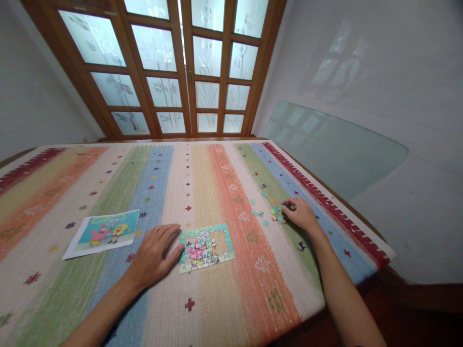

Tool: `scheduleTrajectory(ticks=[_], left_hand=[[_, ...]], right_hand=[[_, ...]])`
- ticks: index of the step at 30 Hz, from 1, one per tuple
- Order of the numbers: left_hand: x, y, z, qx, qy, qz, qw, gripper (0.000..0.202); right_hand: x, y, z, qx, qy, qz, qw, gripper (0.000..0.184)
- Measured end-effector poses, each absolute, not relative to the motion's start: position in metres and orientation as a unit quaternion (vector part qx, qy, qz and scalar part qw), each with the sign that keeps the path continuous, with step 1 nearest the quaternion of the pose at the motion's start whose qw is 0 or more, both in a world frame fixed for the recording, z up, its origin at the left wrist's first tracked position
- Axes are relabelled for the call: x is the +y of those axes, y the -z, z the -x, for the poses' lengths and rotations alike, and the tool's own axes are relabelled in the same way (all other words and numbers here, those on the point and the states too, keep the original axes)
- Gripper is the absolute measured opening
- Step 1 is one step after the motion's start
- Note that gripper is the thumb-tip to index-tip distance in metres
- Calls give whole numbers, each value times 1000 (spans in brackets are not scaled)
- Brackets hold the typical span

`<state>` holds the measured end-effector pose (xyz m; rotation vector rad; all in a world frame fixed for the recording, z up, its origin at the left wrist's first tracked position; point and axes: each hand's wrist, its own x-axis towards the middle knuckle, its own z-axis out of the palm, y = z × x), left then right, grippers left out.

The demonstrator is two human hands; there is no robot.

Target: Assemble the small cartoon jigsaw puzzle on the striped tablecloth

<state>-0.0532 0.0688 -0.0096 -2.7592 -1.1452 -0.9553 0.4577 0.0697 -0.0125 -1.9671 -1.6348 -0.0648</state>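
A partly assembled jigsaw puzzle (223, 251) lies on the striped tablecloth, with a bare brown gap showing at its upper right and pink and teal cartoon pieces around it. My left hand (154, 253) rests flat at the puzzle's left edge, fingers stretched out and apart, thumb against the border. Over to the right, my right hand (301, 214) reaches down at a small pile of loose puzzle pieces (277, 215). Its fingers are curled and pinched together at the pile's right side; whatever is between the fingertips is too small to make out.
Left of the puzzle lies a printed reference picture (104, 233) of cartoon figures. Several stray teal pieces (265, 223) are scattered left of the pile. The tablecloth (217, 308) covers the table. Behind stand wooden doors (188, 86) with frosted panes; a pale wall is on the right.
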Motion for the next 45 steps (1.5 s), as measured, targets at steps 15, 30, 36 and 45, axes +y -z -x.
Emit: scheduleTrajectory(ticks=[15,30,36,45], left_hand=[[62,6,50,-389,278,874,-84,34],[59,-2,47,-369,251,886,-129,37],[58,-2,45,-371,250,885,-131,37],[59,2,44,-353,271,887,-124,36]], right_hand=[[72,0,-443,-530,-190,703,435,30],[77,-14,-246,-640,-475,462,388,23],[79,-15,-205,-623,-537,430,372,16],[67,-8,-197,-576,-550,470,380,27]])
